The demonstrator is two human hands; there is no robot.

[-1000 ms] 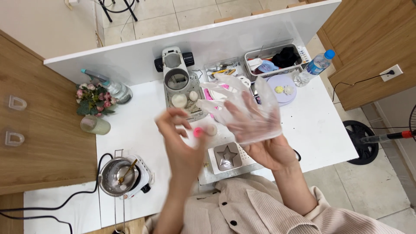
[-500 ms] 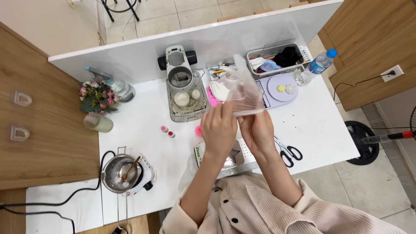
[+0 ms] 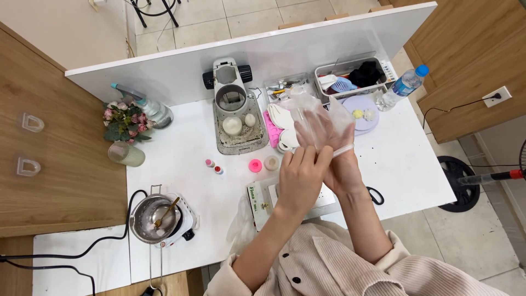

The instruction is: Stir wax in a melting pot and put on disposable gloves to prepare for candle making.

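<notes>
Glove (image 3: 318, 123), fingertips toward far edge

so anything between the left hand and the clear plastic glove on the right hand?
Nothing visible. The left hand is already on the cuff of the clear plastic glove at the right hand's wrist, both raised above the white table. No tool or container sits between them.
</notes>
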